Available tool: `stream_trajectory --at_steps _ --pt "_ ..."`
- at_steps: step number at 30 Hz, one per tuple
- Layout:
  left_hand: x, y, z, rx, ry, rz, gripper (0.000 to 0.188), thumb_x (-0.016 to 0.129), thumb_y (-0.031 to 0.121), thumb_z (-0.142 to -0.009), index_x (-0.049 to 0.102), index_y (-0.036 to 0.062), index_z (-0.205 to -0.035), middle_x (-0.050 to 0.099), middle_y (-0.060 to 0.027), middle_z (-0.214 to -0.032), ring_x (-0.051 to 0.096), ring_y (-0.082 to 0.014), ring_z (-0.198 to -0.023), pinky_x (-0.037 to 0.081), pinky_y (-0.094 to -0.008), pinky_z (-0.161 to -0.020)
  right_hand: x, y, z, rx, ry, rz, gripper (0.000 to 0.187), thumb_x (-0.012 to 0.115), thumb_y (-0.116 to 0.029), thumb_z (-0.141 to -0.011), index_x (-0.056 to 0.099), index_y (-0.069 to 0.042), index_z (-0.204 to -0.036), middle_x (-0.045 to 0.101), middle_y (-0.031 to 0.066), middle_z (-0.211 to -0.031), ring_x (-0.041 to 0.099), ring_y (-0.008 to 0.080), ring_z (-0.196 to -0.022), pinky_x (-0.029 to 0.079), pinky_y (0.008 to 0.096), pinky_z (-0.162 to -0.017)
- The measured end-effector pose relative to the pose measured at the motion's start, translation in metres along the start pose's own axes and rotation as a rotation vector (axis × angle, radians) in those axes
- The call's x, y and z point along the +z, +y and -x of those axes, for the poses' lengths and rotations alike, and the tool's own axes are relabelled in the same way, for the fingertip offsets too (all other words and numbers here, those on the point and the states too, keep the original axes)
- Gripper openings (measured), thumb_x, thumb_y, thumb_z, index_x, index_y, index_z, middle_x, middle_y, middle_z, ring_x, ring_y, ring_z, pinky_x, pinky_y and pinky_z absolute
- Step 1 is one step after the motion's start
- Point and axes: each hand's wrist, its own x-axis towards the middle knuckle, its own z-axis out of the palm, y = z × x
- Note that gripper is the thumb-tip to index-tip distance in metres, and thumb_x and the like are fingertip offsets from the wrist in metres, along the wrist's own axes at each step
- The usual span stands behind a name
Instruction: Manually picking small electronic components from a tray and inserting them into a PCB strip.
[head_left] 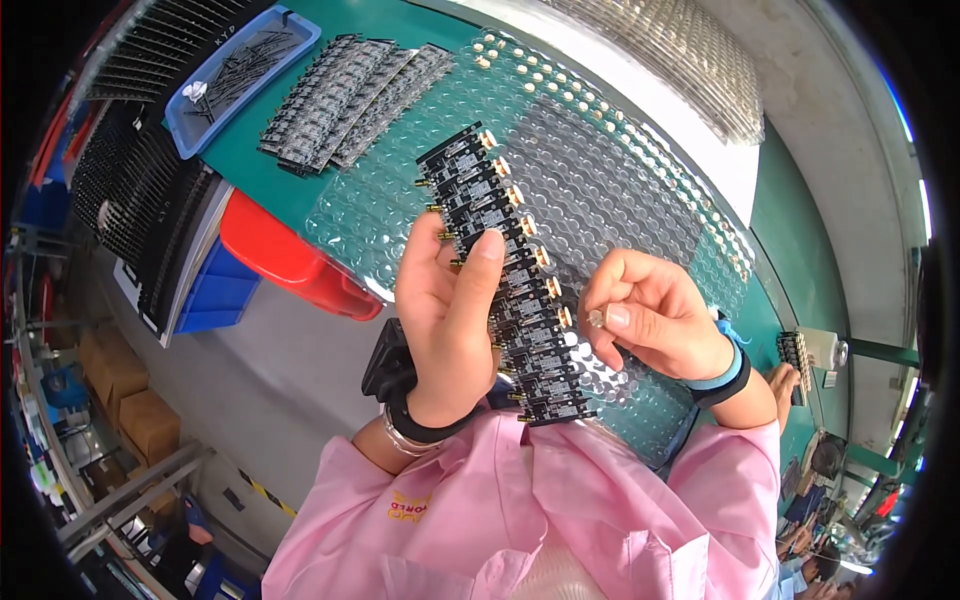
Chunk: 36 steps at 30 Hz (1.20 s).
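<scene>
- Black circuit-board strip [540, 365] up off the bench, slanting in front of the pink shirt [480, 500], and the left hand [450, 310] has it clamped, thumb across its face
- Right hand [655, 315] close beside the strip's edge, thumb and forefinger pinched on a small pale piece [597, 318], too small for me to make out
- Copper-coloured coils [541, 257] line that edge from the far end to past the middle, none visible at the near end, so I'd call the step fitting pieces along it, partway through
- Next move, I judge, calls for a steady left hand, the piece turned true and a light press at the edge
- Bumpy clear plastic sheet [370, 215] lies beneath, with loose coils [538, 77] in rows along its far side
- Stacked boards [350, 100] beyond on the left, next to a blue tray [190, 137] of thin black parts [245, 75]; red stool [285, 245] by the bench edge
- Nothing blocks the right hand that I can see, though its own fingers could hide the spot, and the long strip might tip
</scene>
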Motion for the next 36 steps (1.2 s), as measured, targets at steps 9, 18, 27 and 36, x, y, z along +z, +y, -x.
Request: stream_trajectory --at_steps 9,18,27,36 --pt "0.002 -0.005 0.000 0.053 0.001 -0.054 0.013 0.048 0.006 -0.086 0.041 0.0031 -0.097 0.049 0.0023 -0.077 0.040 -0.0002 -0.065 0.031 -0.0158 -0.055 0.012 0.006 0.007 -0.007 0.095 0.133 0.015 0.050 -0.015 -0.086 0.046 0.000 -0.083 0.051 0.0067 -0.074 0.046 0.0091 -0.060 0.037 0.0208 -0.052" --pt "0.003 -0.009 0.002 0.135 0.038 -0.090 0.015 0.048 0.005 -0.086 0.040 0.0025 -0.098 0.049 0.0010 -0.079 0.040 -0.0005 -0.065 0.031 -0.0159 -0.054 0.015 0.010 0.007 -0.014 0.172 0.156 0.014 0.050 -0.014 -0.087 0.045 -0.002 -0.080 0.048 0.0041 -0.074 0.044 0.0070 -0.062 0.037 0.0197 -0.052" --pt "0.002 -0.010 0.001 0.156 0.045 -0.092 0.016 0.049 0.004 -0.085 0.041 0.0021 -0.098 0.050 0.0005 -0.080 0.040 -0.0008 -0.066 0.031 -0.0160 -0.054 0.020 0.011 0.003 -0.086 0.180 0.234 0.015 0.051 -0.015 -0.086 0.045 -0.003 -0.080 0.049 0.0023 -0.073 0.043 0.0056 -0.062 0.036 0.0186 -0.052" --pt "-0.005 0.001 0.000 0.070 0.127 0.030 0.018 0.048 0.007 -0.086 0.042 0.0019 -0.102 0.053 -0.0026 -0.087 0.048 -0.0042 -0.072 0.038 -0.0182 -0.060 -0.019 -0.023 -0.044 -0.376 0.439 0.732 0.011 0.054 -0.011 -0.084 0.051 0.000 -0.084 0.051 -0.0005 -0.073 0.044 0.0042 -0.062 0.036 0.0180 -0.056"
